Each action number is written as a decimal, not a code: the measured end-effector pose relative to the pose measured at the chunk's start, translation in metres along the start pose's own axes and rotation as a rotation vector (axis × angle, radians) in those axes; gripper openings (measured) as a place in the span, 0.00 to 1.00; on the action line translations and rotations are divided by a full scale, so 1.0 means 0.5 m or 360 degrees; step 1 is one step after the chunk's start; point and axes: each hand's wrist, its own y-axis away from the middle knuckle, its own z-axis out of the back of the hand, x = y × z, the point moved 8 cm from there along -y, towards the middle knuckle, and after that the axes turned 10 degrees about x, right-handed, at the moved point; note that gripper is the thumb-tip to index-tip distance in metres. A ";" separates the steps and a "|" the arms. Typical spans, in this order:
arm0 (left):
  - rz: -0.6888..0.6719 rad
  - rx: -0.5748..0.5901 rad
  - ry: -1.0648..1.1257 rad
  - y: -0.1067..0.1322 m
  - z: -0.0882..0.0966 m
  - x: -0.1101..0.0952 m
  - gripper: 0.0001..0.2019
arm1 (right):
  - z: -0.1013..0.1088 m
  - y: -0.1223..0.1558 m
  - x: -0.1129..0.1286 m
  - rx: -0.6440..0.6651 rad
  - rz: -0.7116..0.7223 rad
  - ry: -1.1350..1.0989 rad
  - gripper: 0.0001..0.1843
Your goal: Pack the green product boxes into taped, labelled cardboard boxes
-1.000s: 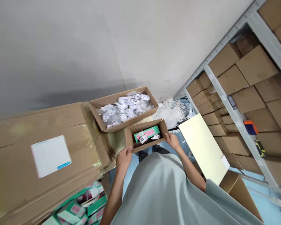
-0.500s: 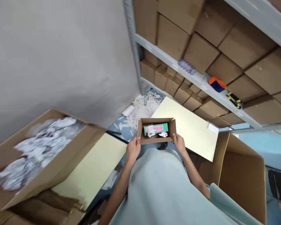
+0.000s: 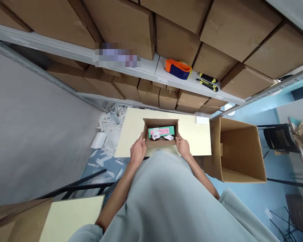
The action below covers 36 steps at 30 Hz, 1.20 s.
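Between my hands is a small open cardboard box [image 3: 161,143], its mouth facing up toward me. My left hand [image 3: 138,150] grips its left side and my right hand [image 3: 183,147] its right side, thumbs near the rim. Inside lies a green and pink package [image 3: 162,131]. Crumpled white paper [image 3: 169,137] is tucked along the package's near side. Beneath the box is a pale yellow tabletop [image 3: 194,137]; whether the box touches it I cannot tell.
A shelf rack packed with cardboard boxes [image 3: 176,37] runs across the back. An orange and blue tape dispenser [image 3: 178,69] and yellow-black box cutters [image 3: 207,81] lie on its ledge. A large open carton [image 3: 242,151] stands at right. White paper scraps [image 3: 111,124] cover the floor at left.
My view has turned right, so the shelf now spans the top and the large carton of paper at left has mostly left sight. Both hands have carried the small box over the yellow tabletop.
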 end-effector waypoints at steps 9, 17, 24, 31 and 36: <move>-0.0394 0.0487 -0.0311 -0.012 -0.017 0.017 0.36 | -0.019 0.026 0.020 0.0342 0.0228 0.0157 0.38; -0.0428 0.0395 -0.0272 -0.090 0.006 -0.005 0.26 | 0.030 -0.051 0.024 0.0356 0.0093 0.0069 0.24; -0.0742 0.0110 -0.0196 -0.146 0.061 -0.062 0.54 | 0.086 -0.098 0.038 -0.0053 -0.0083 0.0119 0.57; -0.0926 0.0186 -0.0194 -0.130 0.046 -0.043 0.14 | 0.066 -0.080 0.023 -0.0073 0.0083 0.0148 0.22; -0.0568 0.0153 0.0116 -0.133 0.031 -0.011 0.13 | 0.041 -0.086 0.015 -0.0106 0.0097 -0.0205 0.16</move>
